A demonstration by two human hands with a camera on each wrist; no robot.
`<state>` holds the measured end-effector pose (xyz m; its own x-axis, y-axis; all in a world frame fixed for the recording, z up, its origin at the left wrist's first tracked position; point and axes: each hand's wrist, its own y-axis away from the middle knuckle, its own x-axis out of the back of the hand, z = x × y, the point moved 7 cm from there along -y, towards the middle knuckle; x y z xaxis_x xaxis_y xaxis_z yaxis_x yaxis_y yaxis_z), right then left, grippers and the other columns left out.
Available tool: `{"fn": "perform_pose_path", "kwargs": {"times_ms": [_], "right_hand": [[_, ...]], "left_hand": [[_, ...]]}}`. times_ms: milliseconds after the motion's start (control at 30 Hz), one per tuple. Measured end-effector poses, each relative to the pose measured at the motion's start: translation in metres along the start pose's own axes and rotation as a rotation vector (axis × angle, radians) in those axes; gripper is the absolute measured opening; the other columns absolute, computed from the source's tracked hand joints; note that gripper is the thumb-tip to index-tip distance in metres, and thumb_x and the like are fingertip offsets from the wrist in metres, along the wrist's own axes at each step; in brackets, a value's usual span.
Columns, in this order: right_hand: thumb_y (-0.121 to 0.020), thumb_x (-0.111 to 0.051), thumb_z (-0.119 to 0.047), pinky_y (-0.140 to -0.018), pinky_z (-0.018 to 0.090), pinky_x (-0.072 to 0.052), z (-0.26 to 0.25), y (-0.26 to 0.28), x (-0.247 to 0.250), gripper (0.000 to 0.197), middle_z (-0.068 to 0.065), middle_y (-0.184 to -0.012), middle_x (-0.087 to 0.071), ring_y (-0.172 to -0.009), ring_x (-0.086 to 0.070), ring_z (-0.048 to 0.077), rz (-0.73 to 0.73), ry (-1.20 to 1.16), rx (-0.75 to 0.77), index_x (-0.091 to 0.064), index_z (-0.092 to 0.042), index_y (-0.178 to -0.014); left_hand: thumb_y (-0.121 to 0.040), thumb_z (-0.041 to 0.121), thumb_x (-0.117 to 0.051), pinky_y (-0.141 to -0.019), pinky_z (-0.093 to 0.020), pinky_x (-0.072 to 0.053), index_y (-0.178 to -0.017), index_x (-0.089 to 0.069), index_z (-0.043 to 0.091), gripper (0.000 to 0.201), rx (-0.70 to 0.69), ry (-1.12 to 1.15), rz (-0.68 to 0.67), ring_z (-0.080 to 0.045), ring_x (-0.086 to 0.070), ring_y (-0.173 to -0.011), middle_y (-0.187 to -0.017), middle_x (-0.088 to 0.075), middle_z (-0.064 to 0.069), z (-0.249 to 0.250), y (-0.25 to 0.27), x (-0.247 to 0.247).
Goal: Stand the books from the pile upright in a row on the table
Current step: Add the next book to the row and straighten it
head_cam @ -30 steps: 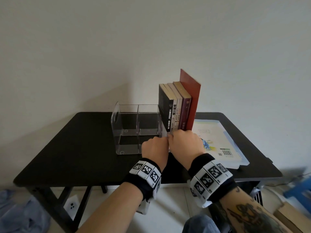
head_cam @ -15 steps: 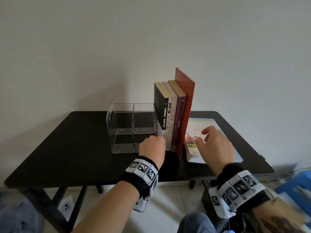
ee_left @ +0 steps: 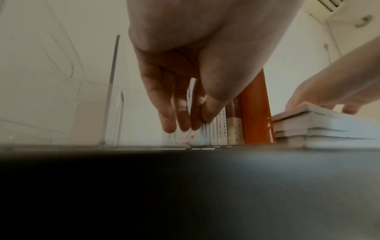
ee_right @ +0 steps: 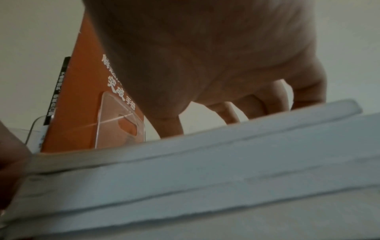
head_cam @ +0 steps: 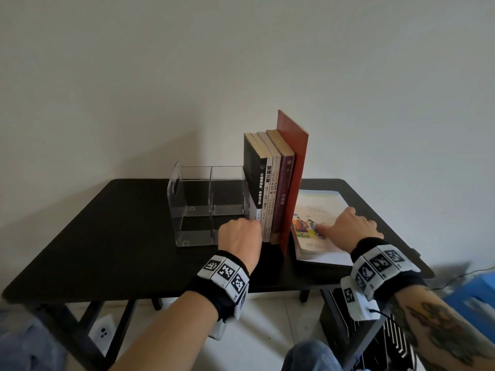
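Note:
Several books stand upright in a row on the black table, from a black book on the left to a tall red book on the right. My left hand is at the row's foot, its fingertips and thumb pinching the black book's lower spine. To the right lies the flat pile, its top cover colourful. My right hand rests on that cover with fingers spread. The pile's page edges fill the right wrist view, with the red book behind.
A clear acrylic holder with bare compartments stands left of the row, touching it. The white wall rises close behind. Right of the table are a blue stool and a black striped object on the floor.
My right hand left the foot of the upright row and moved right onto the pile's top book. My left hand stayed at the black book.

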<state>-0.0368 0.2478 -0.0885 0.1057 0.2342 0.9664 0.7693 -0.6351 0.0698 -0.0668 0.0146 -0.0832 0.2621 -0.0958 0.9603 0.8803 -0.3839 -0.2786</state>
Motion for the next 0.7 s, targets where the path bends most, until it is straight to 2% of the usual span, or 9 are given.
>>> {"fn": "perform_pose_path", "kwargs": {"times_ms": [100, 167, 200, 267, 333, 400, 533, 633, 700], "right_hand": [[-0.066, -0.071, -0.069, -0.101, 0.05, -0.04, 0.003, -0.01, 0.002, 0.102, 0.021, -0.13, -0.051, -0.124, -0.044, 0.04, 0.003, -0.001, -0.009, -0.033, -0.002, -0.134], [-0.062, -0.076, -0.066, -0.099, 0.047, -0.043, 0.007, -0.014, 0.007, 0.102, 0.021, -0.125, -0.054, -0.12, -0.048, 0.039, 0.006, -0.007, -0.016, -0.037, 0.001, -0.13], [-0.063, -0.079, -0.06, -0.095, 0.044, -0.046, 0.009, -0.015, 0.009, 0.092, 0.019, -0.119, -0.058, -0.116, -0.052, 0.037, -0.002, -0.034, -0.01, -0.045, 0.001, -0.123], [-0.07, -0.082, -0.043, -0.079, 0.037, -0.053, 0.012, -0.017, 0.014, 0.054, 0.013, -0.096, -0.067, -0.097, -0.062, 0.031, -0.054, -0.164, 0.021, -0.06, -0.002, -0.097], [-0.078, -0.076, -0.025, -0.061, 0.031, -0.051, 0.013, -0.011, 0.022, 0.026, 0.011, -0.078, -0.069, -0.075, -0.067, 0.027, -0.085, -0.328, 0.04, -0.062, -0.003, -0.08], [-0.084, -0.062, -0.016, -0.056, 0.029, -0.049, 0.013, -0.005, 0.035, 0.017, 0.014, -0.075, -0.069, -0.069, -0.067, 0.029, -0.041, -0.427, 0.057, -0.059, -0.001, -0.077], [-0.087, -0.049, -0.015, -0.053, 0.031, -0.049, 0.007, 0.015, 0.071, 0.017, 0.015, -0.079, -0.067, -0.066, -0.064, 0.03, 0.155, -0.619, 0.085, -0.056, 0.0, -0.083], [-0.09, -0.048, -0.02, -0.059, 0.033, -0.044, 0.004, 0.039, 0.111, 0.019, 0.009, -0.087, -0.061, -0.075, -0.058, 0.03, 0.475, -0.834, 0.14, -0.05, -0.005, -0.101], [-0.09, -0.051, -0.027, -0.061, 0.034, -0.044, 0.002, 0.062, 0.134, 0.022, 0.005, -0.082, -0.062, -0.075, -0.058, 0.03, 0.669, -1.047, 0.235, -0.05, -0.01, -0.103]], "left_hand": [[-0.101, 0.014, -0.041, -0.067, -0.034, -0.041, -0.111, -0.065, 0.011, 0.026, -0.015, -0.003, -0.029, -0.029, -0.067, -0.095, -0.105, -0.069, -0.008, 0.0, 0.0, 0.0], [-0.099, 0.014, -0.042, -0.066, -0.035, -0.04, -0.107, -0.065, 0.012, 0.025, 0.007, 0.018, -0.042, -0.03, -0.067, -0.094, -0.103, -0.069, -0.008, -0.002, -0.001, -0.002], [-0.099, 0.015, -0.042, -0.066, -0.035, -0.04, -0.105, -0.065, 0.012, 0.024, 0.019, 0.034, -0.046, -0.031, -0.067, -0.093, -0.101, -0.069, -0.008, -0.003, -0.001, -0.002], [-0.1, 0.019, -0.042, -0.065, -0.034, -0.04, -0.104, -0.065, 0.013, 0.024, 0.03, 0.065, -0.039, -0.031, -0.068, -0.091, -0.099, -0.07, -0.008, -0.003, 0.0, -0.002], [-0.1, 0.022, -0.042, -0.065, -0.034, -0.04, -0.107, -0.065, 0.016, 0.025, 0.019, 0.084, -0.037, -0.031, -0.069, -0.091, -0.099, -0.071, -0.007, -0.002, 0.002, -0.002], [-0.1, 0.025, -0.042, -0.068, -0.036, -0.043, -0.109, -0.064, 0.017, 0.025, 0.009, 0.1, -0.044, -0.03, -0.069, -0.093, -0.101, -0.071, -0.006, -0.002, 0.004, -0.003], [-0.099, 0.025, -0.043, -0.075, -0.038, -0.049, -0.111, -0.059, 0.014, 0.022, 0.03, 0.136, -0.048, -0.031, -0.068, -0.097, -0.106, -0.069, -0.008, -0.002, 0.008, -0.004], [-0.1, 0.027, -0.042, -0.077, -0.038, -0.052, -0.117, -0.056, 0.013, 0.026, 0.059, 0.146, -0.097, -0.029, -0.068, -0.098, -0.109, -0.069, -0.008, -0.003, 0.009, -0.007], [-0.101, 0.028, -0.042, -0.078, -0.037, -0.05, -0.12, -0.055, 0.013, 0.028, 0.047, 0.132, -0.122, -0.028, -0.068, -0.098, -0.109, -0.069, -0.007, -0.003, 0.008, -0.008]]}}
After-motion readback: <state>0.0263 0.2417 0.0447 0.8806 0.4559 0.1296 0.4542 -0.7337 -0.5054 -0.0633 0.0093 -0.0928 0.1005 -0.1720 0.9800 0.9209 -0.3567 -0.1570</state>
